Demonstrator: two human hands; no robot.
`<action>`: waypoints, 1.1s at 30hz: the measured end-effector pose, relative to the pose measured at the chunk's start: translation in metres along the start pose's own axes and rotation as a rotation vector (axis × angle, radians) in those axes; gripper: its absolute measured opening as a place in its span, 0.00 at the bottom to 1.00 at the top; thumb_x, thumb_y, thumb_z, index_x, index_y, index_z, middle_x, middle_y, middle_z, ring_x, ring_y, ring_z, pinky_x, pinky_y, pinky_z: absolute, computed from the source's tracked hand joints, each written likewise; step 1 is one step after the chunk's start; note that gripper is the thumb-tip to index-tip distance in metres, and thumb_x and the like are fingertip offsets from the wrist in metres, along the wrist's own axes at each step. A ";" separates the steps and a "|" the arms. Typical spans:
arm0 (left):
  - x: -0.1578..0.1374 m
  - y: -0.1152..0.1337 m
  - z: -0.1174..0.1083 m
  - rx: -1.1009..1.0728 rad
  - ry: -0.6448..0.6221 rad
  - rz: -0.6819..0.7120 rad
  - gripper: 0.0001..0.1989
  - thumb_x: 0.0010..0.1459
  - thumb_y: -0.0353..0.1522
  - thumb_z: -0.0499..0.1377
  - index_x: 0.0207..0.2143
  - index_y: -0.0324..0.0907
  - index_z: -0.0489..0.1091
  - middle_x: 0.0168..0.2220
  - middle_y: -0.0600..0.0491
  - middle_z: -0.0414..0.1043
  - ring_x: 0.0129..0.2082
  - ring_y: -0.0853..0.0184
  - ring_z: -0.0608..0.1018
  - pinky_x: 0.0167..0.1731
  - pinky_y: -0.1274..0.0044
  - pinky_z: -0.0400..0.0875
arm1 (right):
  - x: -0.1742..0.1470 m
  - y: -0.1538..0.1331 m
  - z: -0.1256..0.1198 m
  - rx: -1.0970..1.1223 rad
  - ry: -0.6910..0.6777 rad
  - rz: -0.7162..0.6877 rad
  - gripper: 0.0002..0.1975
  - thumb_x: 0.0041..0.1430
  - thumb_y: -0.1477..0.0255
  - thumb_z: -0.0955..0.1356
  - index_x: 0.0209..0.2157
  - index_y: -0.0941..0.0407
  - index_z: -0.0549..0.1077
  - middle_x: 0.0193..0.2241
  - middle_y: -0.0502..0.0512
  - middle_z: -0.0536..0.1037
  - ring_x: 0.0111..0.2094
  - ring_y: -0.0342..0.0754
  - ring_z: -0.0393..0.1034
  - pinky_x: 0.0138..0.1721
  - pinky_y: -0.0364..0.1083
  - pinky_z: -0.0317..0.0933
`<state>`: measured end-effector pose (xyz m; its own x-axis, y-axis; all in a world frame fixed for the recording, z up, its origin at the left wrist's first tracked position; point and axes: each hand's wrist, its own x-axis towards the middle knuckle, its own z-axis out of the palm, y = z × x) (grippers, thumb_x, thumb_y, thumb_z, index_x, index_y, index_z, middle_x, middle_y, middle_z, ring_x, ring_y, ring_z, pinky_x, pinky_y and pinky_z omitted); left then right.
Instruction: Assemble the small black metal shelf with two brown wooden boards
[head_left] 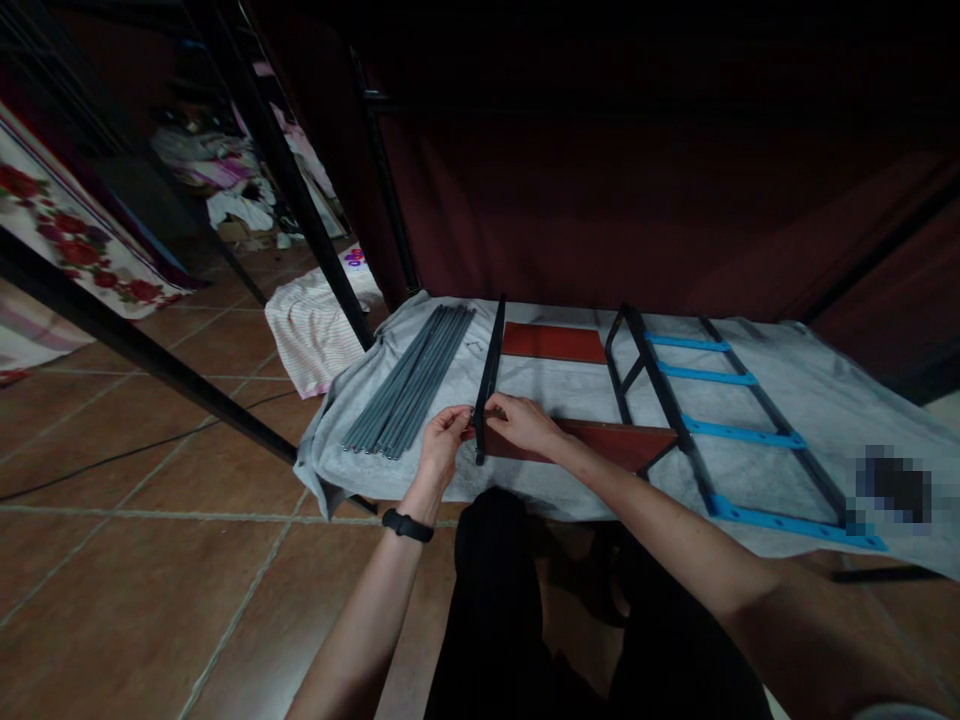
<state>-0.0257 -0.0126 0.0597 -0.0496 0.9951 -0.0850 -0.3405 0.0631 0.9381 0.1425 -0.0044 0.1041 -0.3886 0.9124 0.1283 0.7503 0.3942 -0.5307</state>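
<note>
My left hand (pixel 448 432) pinches at the outer side of a black metal bar (pixel 491 365), close to its near end; whatever is between those fingers is too small to make out. On the bar's inner side, my right hand (pixel 517 418) has its fingers curled together against the bar, above the end of a red-brown board (pixel 600 440). What the right fingertips hold is hidden. A second red-brown board (pixel 551 342) lies farther back in the same black frame. Left of the bar rests a bundle of grey metal rods (pixel 412 385).
Black side rails with several blue crosspieces (pixel 742 432) extend to the right. A blurred dark object (pixel 896 485) lies at the far right. Everything rests on a grey cloth (pixel 330 470). Black posts (pixel 300 190) rise at the left, and a cable (pixel 112 465) crosses the tiled floor.
</note>
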 end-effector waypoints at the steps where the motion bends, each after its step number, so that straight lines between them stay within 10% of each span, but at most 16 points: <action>1: -0.001 0.001 0.000 -0.011 0.009 -0.023 0.23 0.40 0.44 0.71 0.34 0.38 0.74 0.29 0.54 0.72 0.25 0.73 0.72 0.28 0.79 0.68 | 0.000 0.000 0.000 -0.007 -0.003 -0.001 0.07 0.62 0.70 0.64 0.42 0.50 0.72 0.42 0.50 0.80 0.44 0.50 0.74 0.41 0.45 0.62; 11: 0.005 -0.001 0.001 0.056 0.050 0.068 0.20 0.40 0.43 0.71 0.28 0.38 0.72 0.21 0.57 0.67 0.19 0.75 0.67 0.22 0.80 0.60 | -0.021 -0.012 -0.011 -0.140 0.057 -0.084 0.16 0.65 0.72 0.63 0.54 0.56 0.67 0.51 0.59 0.74 0.52 0.51 0.69 0.53 0.50 0.61; 18: 0.007 0.005 0.000 0.075 0.048 0.024 0.21 0.35 0.41 0.73 0.29 0.37 0.74 0.23 0.56 0.70 0.20 0.75 0.68 0.23 0.81 0.62 | -0.098 0.003 -0.041 0.012 0.304 -0.066 0.15 0.66 0.71 0.61 0.53 0.51 0.69 0.53 0.57 0.71 0.55 0.49 0.66 0.58 0.50 0.59; 25: 0.003 0.014 0.004 0.060 0.061 -0.058 0.24 0.31 0.41 0.74 0.30 0.37 0.74 0.24 0.55 0.72 0.21 0.74 0.70 0.23 0.81 0.67 | -0.189 0.111 -0.096 0.196 0.960 0.493 0.15 0.63 0.59 0.61 0.40 0.54 0.73 0.35 0.56 0.76 0.38 0.50 0.72 0.40 0.49 0.67; 29: 0.003 0.013 0.007 0.049 0.086 -0.086 0.23 0.31 0.41 0.75 0.25 0.38 0.70 0.20 0.58 0.67 0.18 0.75 0.69 0.20 0.82 0.65 | -0.204 0.164 -0.098 0.512 0.763 0.776 0.21 0.56 0.50 0.63 0.30 0.55 0.71 0.22 0.51 0.73 0.21 0.45 0.66 0.22 0.44 0.61; 33: 0.003 0.012 0.009 0.077 0.096 -0.090 0.23 0.32 0.42 0.74 0.24 0.37 0.69 0.18 0.58 0.66 0.18 0.76 0.68 0.19 0.83 0.63 | -0.199 0.172 -0.087 0.685 0.701 0.725 0.22 0.50 0.47 0.68 0.26 0.54 0.67 0.17 0.47 0.69 0.17 0.41 0.61 0.18 0.41 0.57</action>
<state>-0.0217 -0.0077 0.0739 -0.1131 0.9737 -0.1980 -0.2751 0.1608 0.9479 0.3960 -0.1088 0.0600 0.5355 0.8417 -0.0691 0.1537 -0.1776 -0.9720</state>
